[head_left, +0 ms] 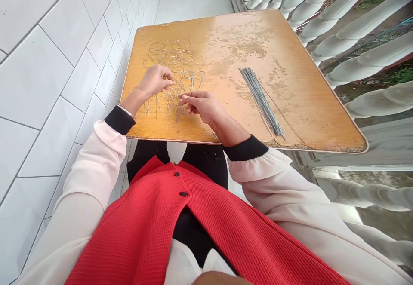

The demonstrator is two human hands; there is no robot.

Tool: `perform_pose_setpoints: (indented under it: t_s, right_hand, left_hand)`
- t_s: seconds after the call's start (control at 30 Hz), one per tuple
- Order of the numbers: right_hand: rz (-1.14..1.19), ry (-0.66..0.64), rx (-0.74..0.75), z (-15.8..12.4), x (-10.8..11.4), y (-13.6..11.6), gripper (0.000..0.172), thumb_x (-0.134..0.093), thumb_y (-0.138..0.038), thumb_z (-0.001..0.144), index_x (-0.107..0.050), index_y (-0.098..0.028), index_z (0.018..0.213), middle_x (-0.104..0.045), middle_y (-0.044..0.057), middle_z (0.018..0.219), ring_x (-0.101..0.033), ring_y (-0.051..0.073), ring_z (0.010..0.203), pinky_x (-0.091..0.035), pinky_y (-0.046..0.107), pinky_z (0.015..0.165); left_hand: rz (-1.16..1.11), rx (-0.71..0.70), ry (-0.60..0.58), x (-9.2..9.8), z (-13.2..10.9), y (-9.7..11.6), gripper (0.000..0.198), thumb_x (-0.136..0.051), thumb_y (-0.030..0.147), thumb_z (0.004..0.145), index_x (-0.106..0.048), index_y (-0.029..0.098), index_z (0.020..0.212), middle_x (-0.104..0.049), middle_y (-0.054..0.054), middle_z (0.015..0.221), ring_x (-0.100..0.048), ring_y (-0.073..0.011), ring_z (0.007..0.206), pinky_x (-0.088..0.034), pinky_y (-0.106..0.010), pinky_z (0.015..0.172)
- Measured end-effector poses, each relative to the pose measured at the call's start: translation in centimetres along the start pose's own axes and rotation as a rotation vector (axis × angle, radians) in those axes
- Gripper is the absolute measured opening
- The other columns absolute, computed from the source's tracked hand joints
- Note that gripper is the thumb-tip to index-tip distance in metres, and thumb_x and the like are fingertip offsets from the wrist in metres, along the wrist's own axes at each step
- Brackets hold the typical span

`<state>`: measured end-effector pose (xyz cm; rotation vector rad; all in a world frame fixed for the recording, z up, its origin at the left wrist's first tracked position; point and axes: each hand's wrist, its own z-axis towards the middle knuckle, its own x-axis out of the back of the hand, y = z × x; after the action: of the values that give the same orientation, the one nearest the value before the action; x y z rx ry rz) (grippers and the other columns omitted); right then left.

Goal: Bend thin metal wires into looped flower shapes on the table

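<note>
Two hands near each other over desk (pixel 309 113): left hand (pixel 158 80) at right hand's (pixel 201 104) 10 o'clock, each grip pinched closed, apparently on thin wire (pixel 176 90). Looped wires (pixel 172 55) at 12 o'clock beyond fingers; straight bundle (pixel 262 104) at right hand's 3 o'clock. Best: pinch lightly, steady one hand, turn with other, avoid snagging loops.

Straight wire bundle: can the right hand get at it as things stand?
Probably yes. The bundle lies on the table, to the right of the right hand, with only tabletop showing between them. Whether the hand holds something thin is hard to tell.
</note>
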<state>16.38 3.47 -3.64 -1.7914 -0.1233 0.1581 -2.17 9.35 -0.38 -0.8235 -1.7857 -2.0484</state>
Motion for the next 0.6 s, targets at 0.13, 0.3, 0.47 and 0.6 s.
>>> perform_pose_setpoints:
  t_s: [0.13,0.3,0.47,0.6]
  right_hand:
    - [0.106,-0.033,-0.018,0.4,-0.3,0.4,0.013,-0.066,-0.005,0.090,-0.073,-0.011,0.081,-0.070,0.002,0.068,-0.050,0.003,0.043,-0.040,0.014,0.042]
    - [0.262,-0.013,-0.008,0.3,-0.9,0.7,0.022,-0.057,0.001,0.091,-0.072,-0.010,0.080,-0.064,-0.001,0.061,-0.048,0.002,0.042,-0.040,0.013,0.043]
    - [0.357,0.030,0.018,0.1,-1.4,0.9,0.025,-0.056,0.002,0.089,-0.070,-0.012,0.074,-0.062,-0.002,0.060,-0.046,0.001,0.044,-0.037,0.012,0.043]
    - [0.377,0.034,0.069,0.1,-1.6,1.1,0.023,-0.058,0.002,0.085,-0.071,-0.012,0.072,-0.061,-0.001,0.060,-0.044,0.002,0.045,-0.035,0.013,0.044]
  left_hand:
    - [-0.054,0.002,-0.001,-0.4,-0.7,0.6,0.018,-0.069,0.007,0.082,-0.065,0.015,0.067,-0.058,0.003,0.052,-0.052,-0.0066,0.047,-0.040,-0.024,0.055]
    - [-0.178,0.052,-0.010,-0.7,-1.7,1.4,0.022,-0.064,0.002,0.085,-0.062,0.014,0.066,-0.057,0.004,0.052,-0.052,-0.0050,0.046,-0.037,-0.023,0.052]
    - [-0.347,0.092,0.005,-1.0,-2.3,1.2,0.023,-0.061,0.002,0.089,-0.060,0.013,0.069,-0.058,0.005,0.053,-0.051,-0.0024,0.046,-0.038,-0.020,0.052]
    - [-0.474,0.158,-0.021,-1.3,-2.4,0.2,0.023,-0.060,0.003,0.091,-0.059,0.013,0.071,-0.060,0.006,0.054,-0.049,0.0001,0.045,-0.035,-0.017,0.050]
